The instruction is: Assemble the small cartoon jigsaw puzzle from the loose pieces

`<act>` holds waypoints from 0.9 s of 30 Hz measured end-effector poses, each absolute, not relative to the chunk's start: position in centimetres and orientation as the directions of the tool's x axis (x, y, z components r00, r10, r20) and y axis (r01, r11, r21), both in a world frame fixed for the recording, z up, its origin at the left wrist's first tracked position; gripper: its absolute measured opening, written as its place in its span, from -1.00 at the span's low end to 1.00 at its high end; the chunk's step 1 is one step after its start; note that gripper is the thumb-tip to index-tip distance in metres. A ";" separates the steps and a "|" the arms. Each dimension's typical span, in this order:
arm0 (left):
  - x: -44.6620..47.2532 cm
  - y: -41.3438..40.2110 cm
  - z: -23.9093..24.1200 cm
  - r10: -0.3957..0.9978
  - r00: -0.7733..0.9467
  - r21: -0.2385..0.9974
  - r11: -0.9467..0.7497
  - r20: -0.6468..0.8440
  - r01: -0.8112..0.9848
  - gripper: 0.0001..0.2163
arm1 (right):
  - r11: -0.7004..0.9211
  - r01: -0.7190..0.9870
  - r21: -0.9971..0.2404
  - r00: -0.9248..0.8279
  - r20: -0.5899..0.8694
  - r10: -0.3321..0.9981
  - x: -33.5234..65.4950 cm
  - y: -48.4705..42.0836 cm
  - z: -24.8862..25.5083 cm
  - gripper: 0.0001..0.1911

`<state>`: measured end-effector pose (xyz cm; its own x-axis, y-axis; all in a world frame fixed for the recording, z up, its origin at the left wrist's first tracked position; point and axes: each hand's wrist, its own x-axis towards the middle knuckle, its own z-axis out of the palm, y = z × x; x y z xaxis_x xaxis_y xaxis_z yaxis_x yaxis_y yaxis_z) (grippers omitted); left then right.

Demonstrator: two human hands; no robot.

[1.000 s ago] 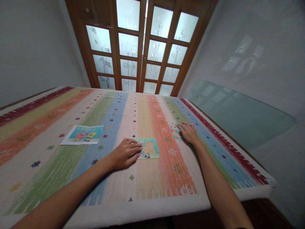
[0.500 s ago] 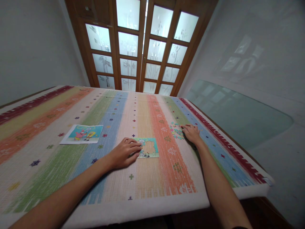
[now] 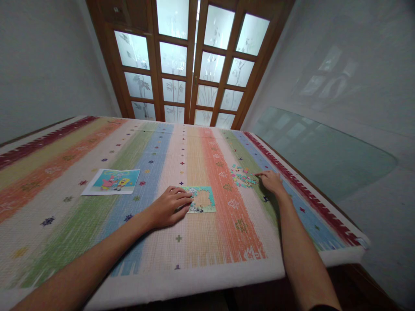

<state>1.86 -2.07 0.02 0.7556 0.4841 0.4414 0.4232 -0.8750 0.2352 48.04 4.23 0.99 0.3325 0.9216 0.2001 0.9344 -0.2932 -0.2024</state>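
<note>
A small, partly built jigsaw puzzle (image 3: 203, 199) with an unfilled middle lies on the striped tablecloth (image 3: 97, 216). My left hand (image 3: 168, 207) rests flat on its left edge, fingers stretched out. A heap of loose puzzle pieces (image 3: 241, 176) lies further right. My right hand (image 3: 271, 181) sits at the right side of that heap, palm down, fingers extended and touching the pieces at their edge. I see nothing held in it.
A printed cartoon reference picture (image 3: 112, 181) lies at the left of the table. Wooden doors with frosted glass panes (image 3: 191, 65) stand behind the table. A glass sheet (image 3: 324, 155) leans at the right. The table's near edge (image 3: 194, 285) is close to me.
My right hand has slid to the right, from on top of the loose pieces to their right edge. My left hand has stayed on the puzzle.
</note>
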 end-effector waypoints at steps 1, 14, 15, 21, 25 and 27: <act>1.9 -2.1 0.0 0.485 0.754 0.237 -0.874 0.443 0.424 -0.74 | -0.285 0.937 -0.203 0.323 0.191 0.927 48.2 4.1 1.0 -0.54; 1.8 -2.0 0.0 0.470 0.754 0.224 -0.882 0.459 0.414 -0.75 | -0.060 0.967 -0.246 0.118 0.227 0.967 48.8 4.1 0.4 -0.72; 1.7 -2.0 0.1 0.470 0.756 0.225 -0.882 0.455 0.413 -0.75 | -0.059 0.967 -0.249 0.119 0.233 0.965 48.8 4.2 0.4 -0.72; 1.7 -2.1 0.2 0.476 0.755 0.233 -0.880 0.451 0.415 -0.76 | -0.010 0.959 -0.285 0.082 0.242 0.967 48.7 4.2 0.3 -0.70; 1.7 -1.9 0.0 0.471 0.754 0.233 -0.882 0.458 0.409 -0.76 | 0.025 0.947 -0.321 0.050 0.224 0.973 48.7 4.0 0.9 -0.76; 1.7 -1.8 -0.1 0.470 0.755 0.236 -0.883 0.457 0.406 -0.75 | 0.060 0.936 -0.348 0.009 0.193 0.981 48.6 3.9 1.3 -0.78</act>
<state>1.66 -1.83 -0.11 0.7551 0.4699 0.4572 0.4063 -0.8827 0.2361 48.61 3.85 1.31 0.0087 0.9811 0.1932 0.9356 0.0602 -0.3480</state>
